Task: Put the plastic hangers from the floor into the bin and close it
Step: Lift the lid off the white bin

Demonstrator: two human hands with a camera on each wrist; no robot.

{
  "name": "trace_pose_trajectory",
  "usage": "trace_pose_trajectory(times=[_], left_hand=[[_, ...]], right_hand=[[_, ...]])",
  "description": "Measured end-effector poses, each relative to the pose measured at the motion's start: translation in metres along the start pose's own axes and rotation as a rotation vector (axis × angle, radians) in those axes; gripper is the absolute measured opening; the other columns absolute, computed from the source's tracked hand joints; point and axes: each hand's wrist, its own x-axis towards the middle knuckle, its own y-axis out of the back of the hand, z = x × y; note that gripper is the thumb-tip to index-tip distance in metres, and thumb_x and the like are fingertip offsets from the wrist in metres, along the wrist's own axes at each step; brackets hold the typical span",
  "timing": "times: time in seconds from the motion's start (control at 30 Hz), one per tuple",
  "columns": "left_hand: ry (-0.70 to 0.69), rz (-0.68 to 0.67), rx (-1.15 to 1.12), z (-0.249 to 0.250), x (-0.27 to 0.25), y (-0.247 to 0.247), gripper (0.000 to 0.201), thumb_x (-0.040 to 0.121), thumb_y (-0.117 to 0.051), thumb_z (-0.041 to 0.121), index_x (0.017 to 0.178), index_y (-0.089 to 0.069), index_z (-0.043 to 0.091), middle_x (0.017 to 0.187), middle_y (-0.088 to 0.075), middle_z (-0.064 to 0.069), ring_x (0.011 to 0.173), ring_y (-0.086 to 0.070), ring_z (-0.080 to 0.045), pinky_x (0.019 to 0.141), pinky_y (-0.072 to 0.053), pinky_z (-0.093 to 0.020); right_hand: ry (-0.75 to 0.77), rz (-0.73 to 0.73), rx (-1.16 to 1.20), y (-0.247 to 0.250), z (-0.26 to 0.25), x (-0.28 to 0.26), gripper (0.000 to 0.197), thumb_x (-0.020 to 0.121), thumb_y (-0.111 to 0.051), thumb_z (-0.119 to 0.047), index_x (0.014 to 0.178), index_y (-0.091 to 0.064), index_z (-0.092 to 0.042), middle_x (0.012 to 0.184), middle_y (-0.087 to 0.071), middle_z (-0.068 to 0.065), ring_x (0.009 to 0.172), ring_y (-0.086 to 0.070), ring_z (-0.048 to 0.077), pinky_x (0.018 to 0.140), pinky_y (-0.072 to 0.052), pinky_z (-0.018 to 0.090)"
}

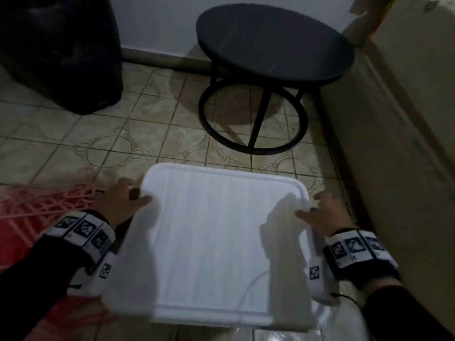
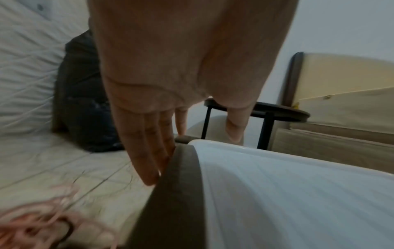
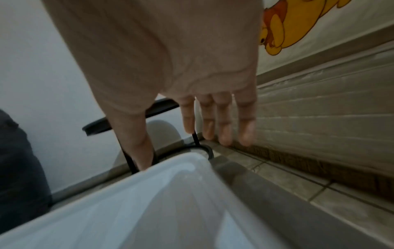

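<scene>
We see the lid (image 1: pixel 216 242) between the left hand (image 1: pixel 120 200) and the right hand (image 1: pixel 325 212). Hangers (image 1: pixel 44 205) lie on the floor (image 1: pixel 152 129) to its left, a round table (image 1: pixel 273 43) stands beyond it, and a bag (image 1: pixel 59 50) sits far left.

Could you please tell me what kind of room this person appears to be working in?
Probably a bedroom in a home, though that is a guess. The floor is patterned tile, a small round black side table stands by the wall, and what looks like a bed with a cream headboard is alongside.
</scene>
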Motion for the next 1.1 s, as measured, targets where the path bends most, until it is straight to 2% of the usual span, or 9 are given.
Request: trace_pose_trajectory(times=[0.1,0.2,0.27,0.4,0.53,0.6,0.73,0.87,1.1], left_hand=[[-0.02,0.004,0.0,-0.005,0.01,0.0,0.067,0.08,-0.074,0.035,0.132,-0.043,0.006,0.12,-0.061,-0.014,0.106,-0.059,-0.029,0.091,-0.043,-0.037],[-0.033,-0.012,0.068,-0.009,0.018,0.006,0.054,0.077,-0.077,0.026,0.121,-0.052,0.008,0.098,-0.064,-0.005,0.088,-0.061,-0.025,0.072,-0.044,-0.031],[-0.045,-0.038,0.14,-0.014,0.022,0.006,0.053,0.076,-0.078,0.027,0.12,-0.052,0.012,0.093,-0.062,-0.001,0.085,-0.061,-0.023,0.067,-0.041,-0.03],[-0.078,-0.005,0.233,-0.012,0.011,-0.001,0.063,0.078,-0.076,0.031,0.129,-0.044,0.014,0.099,-0.059,-0.005,0.092,-0.055,-0.023,0.073,-0.039,-0.031],[-0.11,0.011,0.225,-0.023,-0.001,-0.015,0.078,0.081,-0.073,0.036,0.141,-0.032,0.01,0.128,-0.056,-0.016,0.111,-0.056,-0.032,0.089,-0.044,-0.036],[-0.11,0.036,0.289,-0.03,-0.008,-0.02,0.07,0.084,-0.065,0.047,0.136,-0.041,0.007,0.132,-0.053,-0.013,0.11,-0.056,-0.031,0.088,-0.044,-0.036],[-0.149,0.168,0.296,-0.032,-0.025,-0.031,0.049,0.091,-0.054,0.046,0.116,-0.052,0.003,0.113,-0.062,-0.019,0.1,-0.059,-0.033,0.081,-0.046,-0.039],[-0.12,0.222,0.251,-0.029,-0.04,-0.046,0.045,0.098,-0.044,0.036,0.122,-0.043,-0.002,0.11,-0.061,-0.026,0.1,-0.059,-0.04,0.08,-0.045,-0.041],[-0.148,0.256,0.335,-0.032,-0.044,-0.044,0.047,0.098,-0.041,0.041,0.12,-0.048,0.001,0.106,-0.063,-0.021,0.095,-0.06,-0.036,0.077,-0.047,-0.038]], right_hand=[[-0.045,-0.068,0.049,-0.001,0.013,0.014,0.072,0.074,-0.078,-0.035,0.13,-0.043,-0.007,0.129,-0.051,0.014,0.112,-0.054,0.03,0.09,-0.048,0.039],[-0.06,-0.116,0.039,0.0,0.024,0.02,0.072,0.075,-0.076,-0.04,0.131,-0.041,-0.011,0.125,-0.053,0.01,0.102,-0.058,0.028,0.07,-0.054,0.038],[-0.035,-0.108,-0.038,-0.003,0.031,0.022,0.073,0.073,-0.076,-0.043,0.13,-0.043,-0.011,0.125,-0.054,0.008,0.101,-0.059,0.026,0.072,-0.053,0.036],[-0.04,-0.083,-0.102,-0.012,0.035,0.011,0.073,0.073,-0.078,-0.041,0.129,-0.045,-0.008,0.111,-0.054,0.008,0.095,-0.054,0.024,0.067,-0.047,0.03],[-0.026,-0.048,-0.206,-0.025,0.038,-0.012,0.076,0.076,-0.076,-0.036,0.133,-0.038,-0.003,0.13,-0.052,0.018,0.116,-0.052,0.033,0.091,-0.045,0.036],[-0.021,-0.022,-0.218,-0.032,0.039,-0.023,0.07,0.079,-0.074,-0.032,0.13,-0.038,-0.001,0.127,-0.053,0.02,0.116,-0.052,0.034,0.089,-0.044,0.036],[-0.001,0.016,-0.161,-0.047,0.046,-0.035,0.057,0.088,-0.062,-0.021,0.133,-0.034,-0.003,0.123,-0.055,0.022,0.109,-0.055,0.037,0.082,-0.043,0.035],[0.009,0.015,-0.054,-0.059,0.056,-0.044,0.058,0.095,-0.046,-0.019,0.146,-0.019,-0.014,0.125,-0.055,0.023,0.108,-0.056,0.037,0.082,-0.041,0.035],[-0.039,0.058,-0.091,-0.053,0.061,-0.046,0.04,0.092,-0.057,-0.025,0.121,-0.044,0.001,0.121,-0.055,0.023,0.11,-0.055,0.038,0.083,-0.042,0.037]])
